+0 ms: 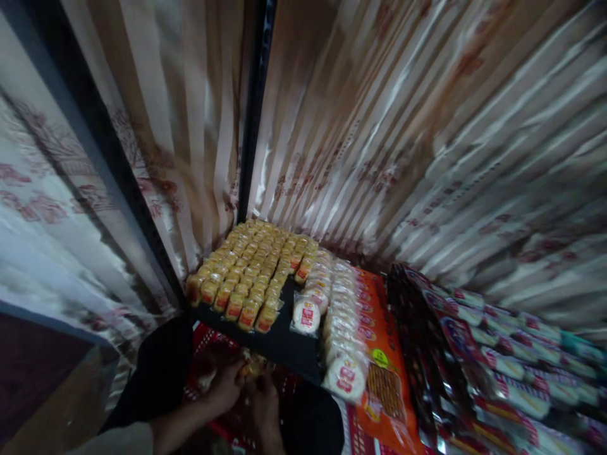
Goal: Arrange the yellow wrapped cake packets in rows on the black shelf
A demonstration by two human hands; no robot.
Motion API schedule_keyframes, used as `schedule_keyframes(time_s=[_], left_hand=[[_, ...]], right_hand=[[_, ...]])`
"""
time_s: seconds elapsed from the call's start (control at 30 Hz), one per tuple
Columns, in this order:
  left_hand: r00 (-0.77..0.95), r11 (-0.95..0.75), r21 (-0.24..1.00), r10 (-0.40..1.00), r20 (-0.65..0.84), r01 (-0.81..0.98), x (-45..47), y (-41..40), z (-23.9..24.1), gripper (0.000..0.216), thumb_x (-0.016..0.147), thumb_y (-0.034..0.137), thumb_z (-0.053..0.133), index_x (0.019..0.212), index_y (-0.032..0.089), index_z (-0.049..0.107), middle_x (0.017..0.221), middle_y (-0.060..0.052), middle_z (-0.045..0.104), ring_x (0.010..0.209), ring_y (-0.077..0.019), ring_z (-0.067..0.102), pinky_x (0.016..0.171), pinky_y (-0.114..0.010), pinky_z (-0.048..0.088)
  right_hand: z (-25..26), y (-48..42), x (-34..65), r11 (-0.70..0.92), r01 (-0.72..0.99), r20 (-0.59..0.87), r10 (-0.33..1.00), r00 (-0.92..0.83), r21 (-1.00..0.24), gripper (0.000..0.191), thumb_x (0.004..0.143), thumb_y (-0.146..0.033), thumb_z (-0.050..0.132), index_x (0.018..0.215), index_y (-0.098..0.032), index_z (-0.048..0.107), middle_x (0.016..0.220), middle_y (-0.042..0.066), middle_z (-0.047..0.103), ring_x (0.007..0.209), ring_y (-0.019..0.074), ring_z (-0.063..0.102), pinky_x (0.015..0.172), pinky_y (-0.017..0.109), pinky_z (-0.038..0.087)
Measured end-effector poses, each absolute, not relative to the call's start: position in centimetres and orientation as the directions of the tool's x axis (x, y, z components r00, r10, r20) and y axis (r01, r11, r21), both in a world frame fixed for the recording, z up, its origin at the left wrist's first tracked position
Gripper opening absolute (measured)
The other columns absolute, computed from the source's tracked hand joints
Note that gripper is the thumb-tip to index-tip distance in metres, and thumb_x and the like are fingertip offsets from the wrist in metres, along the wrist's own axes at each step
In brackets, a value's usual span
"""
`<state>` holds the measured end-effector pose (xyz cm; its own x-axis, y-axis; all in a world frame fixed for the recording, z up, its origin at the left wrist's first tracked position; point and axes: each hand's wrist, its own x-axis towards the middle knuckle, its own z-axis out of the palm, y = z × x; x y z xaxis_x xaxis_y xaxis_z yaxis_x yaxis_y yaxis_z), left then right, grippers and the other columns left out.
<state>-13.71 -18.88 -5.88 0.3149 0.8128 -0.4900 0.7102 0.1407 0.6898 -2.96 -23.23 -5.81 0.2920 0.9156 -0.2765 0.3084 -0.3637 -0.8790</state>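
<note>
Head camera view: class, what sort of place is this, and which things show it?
Probably a snack display in a shop or storeroom: small yellow plastic-wrapped packets lined up in rows on a flat black surface, beside overlapping round white plastic-wrapped snacks. Which of the two is unclear.

Blur and shadow obscure a small packet point(253, 365) between the left hand point(226, 385) and right hand point(265, 399), each grip indistinct. Legs point(313, 417) hide much of the red basket point(203, 335) below; print on the curtain point(308, 180) is too fine to read, while white packs point(521, 395) run past the right edge.
</note>
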Motion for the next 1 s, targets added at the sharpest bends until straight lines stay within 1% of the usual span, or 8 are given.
schedule_keyframes(time_s=[0.13,0.3,0.47,0.53,0.63,0.73,0.9,1.0], left_hand=[[0.392,0.023,0.729,0.832,-0.394,0.684,-12.8,-20.5,-2.0,0.041,0.073,0.013,0.046,0.111,0.018,0.062,0.124,-0.007,0.058,0.119,-0.0207,0.047,0.105,-0.030,0.031],[0.471,-0.134,0.758,0.847,-0.247,0.638,-10.9,-21.1,2.3,0.033,0.074,0.016,0.045,0.101,0.019,0.063,0.112,-0.006,0.061,0.112,-0.0206,0.050,0.101,-0.031,0.035],[0.508,-0.240,0.770,0.853,-0.125,0.592,-8.8,-20.2,5.7,0.029,0.078,0.019,0.044,0.100,0.017,0.062,0.102,-0.008,0.062,0.101,-0.0210,0.054,0.093,-0.031,0.041],[0.501,-0.250,0.795,0.862,-0.078,0.553,-7.9,-19.5,6.7,0.035,0.079,0.020,0.044,0.110,0.015,0.058,0.110,-0.010,0.060,0.108,-0.0220,0.051,0.099,-0.033,0.038],[0.435,-0.190,0.854,0.899,-0.046,0.483,-6.3,-18.5,7.7,0.046,0.081,0.016,0.041,0.127,0.012,0.045,0.127,-0.012,0.051,0.118,-0.0214,0.047,0.103,-0.035,0.036],[0.431,-0.201,0.889,0.902,0.004,0.412,-4.7,-17.3,8.6,0.051,0.077,0.008,0.038,0.127,0.013,0.043,0.132,-0.011,0.047,0.117,-0.0179,0.048,0.103,-0.032,0.039],[0.596,-0.467,0.751,0.794,0.123,0.467,-3.3,-15.1,10.7,0.044,0.072,0.006,0.042,0.113,0.014,0.056,0.126,-0.010,0.052,0.121,-0.0202,0.043,0.107,-0.033,0.032],[0.754,-0.626,0.616,0.652,0.077,0.478,-2.7,-13.6,10.9,0.049,0.066,0.010,0.052,0.114,0.012,0.057,0.125,-0.013,0.055,0.126,-0.0280,0.036,0.108,-0.040,0.027]], right_hand=[[-3.6,-25.9,-1.3,-0.375,0.307,-0.250,0.891,0.379,-0.875,0.039,0.069,-0.056,0.055,0.094,-0.027,0.065,0.084,0.005,0.072,0.085,0.0279,0.067,0.071,0.035,0.054],[0.4,-27.1,1.1,-0.311,0.374,-0.140,0.897,0.419,-0.874,0.046,0.074,-0.051,0.051,0.108,-0.021,0.058,0.107,0.010,0.068,0.099,0.0276,0.064,0.086,0.037,0.050],[5.0,-26.3,3.8,-0.229,0.487,-0.009,0.911,0.412,-0.843,0.047,0.077,-0.049,0.050,0.113,-0.018,0.054,0.107,0.012,0.067,0.095,0.0266,0.064,0.083,0.037,0.051],[7.0,-25.2,5.1,-0.150,0.533,0.068,0.928,0.367,-0.833,0.043,0.078,-0.047,0.051,0.110,-0.019,0.055,0.106,0.010,0.067,0.093,0.0249,0.065,0.080,0.035,0.051],[9.8,-22.7,7.1,-0.134,0.582,0.101,0.930,0.353,-0.802,0.042,0.079,-0.048,0.049,0.108,-0.019,0.056,0.089,0.008,0.069,0.073,0.0219,0.067,0.067,0.032,0.052],[12.0,-19.5,9.0,-0.112,0.630,0.171,0.913,0.371,-0.769,0.042,0.078,-0.048,0.048,0.107,-0.018,0.056,0.082,0.006,0.068,0.066,0.0196,0.065,0.061,0.030,0.051],[13.5,-13.4,11.3,-0.059,0.713,0.295,0.884,0.362,-0.698,0.038,0.077,-0.040,0.049,0.106,-0.016,0.057,0.087,0.009,0.068,0.072,0.0193,0.064,0.066,0.031,0.050],[13.0,-10.0,11.9,-0.072,0.758,0.286,0.900,0.330,-0.648,0.036,0.079,-0.033,0.048,0.109,-0.017,0.057,0.088,0.007,0.068,0.073,0.0175,0.064,0.068,0.029,0.049]])
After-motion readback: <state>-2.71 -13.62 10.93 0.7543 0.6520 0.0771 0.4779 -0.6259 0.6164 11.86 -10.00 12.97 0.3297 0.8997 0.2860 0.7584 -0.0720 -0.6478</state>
